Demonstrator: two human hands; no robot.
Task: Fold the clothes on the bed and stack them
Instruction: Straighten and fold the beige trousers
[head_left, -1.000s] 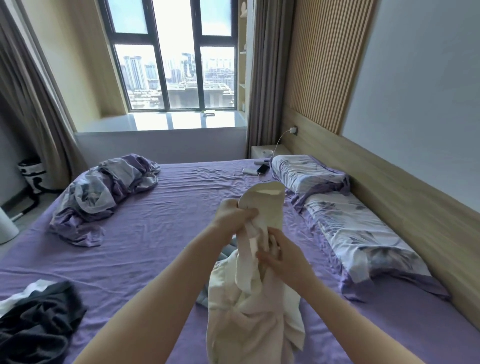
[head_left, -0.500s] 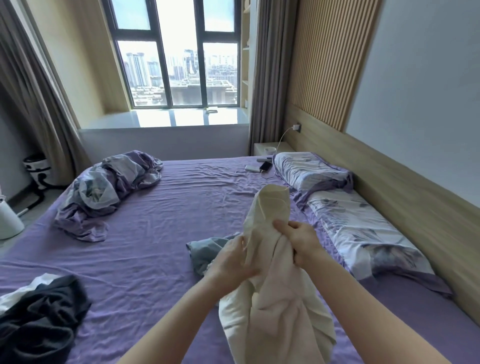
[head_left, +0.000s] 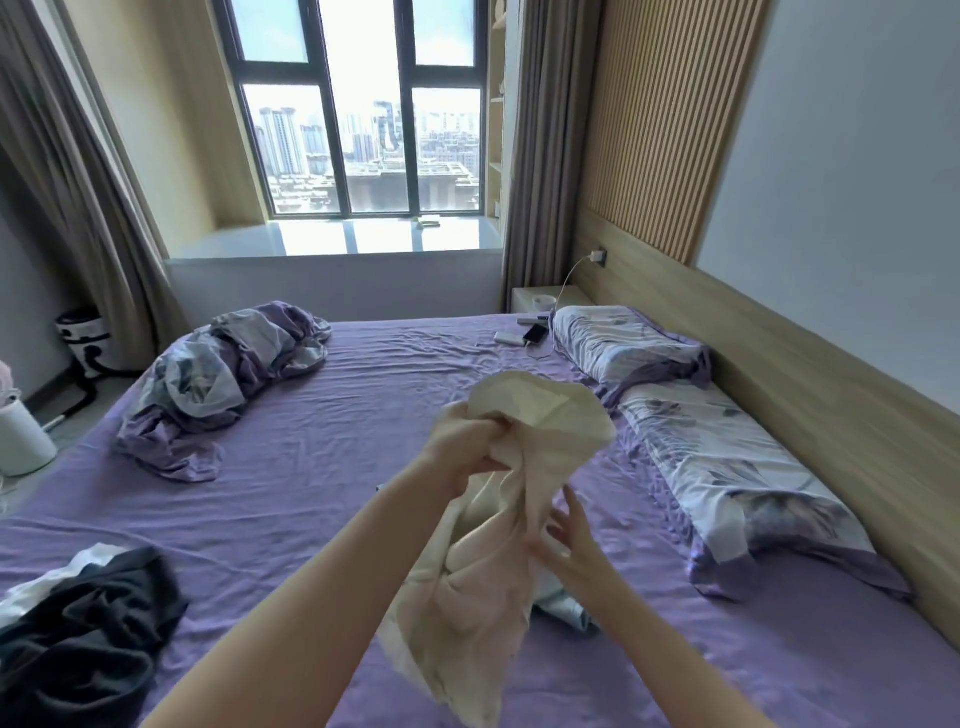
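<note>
I hold a cream-white garment (head_left: 483, 587) up in the air over the purple bed (head_left: 322, 467). My left hand (head_left: 467, 447) is shut on its upper part, just under the open cuff or hem. My right hand (head_left: 566, 540) is lower and to the right, fingers spread against the cloth's side. A blue-grey garment (head_left: 566, 608) lies on the sheet behind the cream one, mostly hidden. A dark garment with a white piece (head_left: 83, 634) lies crumpled at the bed's near left.
A bunched purple floral duvet (head_left: 218, 374) lies at the far left of the bed. Two floral pillows (head_left: 717, 457) run along the wooden headboard on the right. A phone and power bank (head_left: 524, 335) lie near the far pillow. A white bin (head_left: 21, 441) stands on the floor at left.
My left hand has risen and gripped the garment near its top. My right hand has dropped lower and opened its fingers against the cloth. The view has tilted slightly.
</note>
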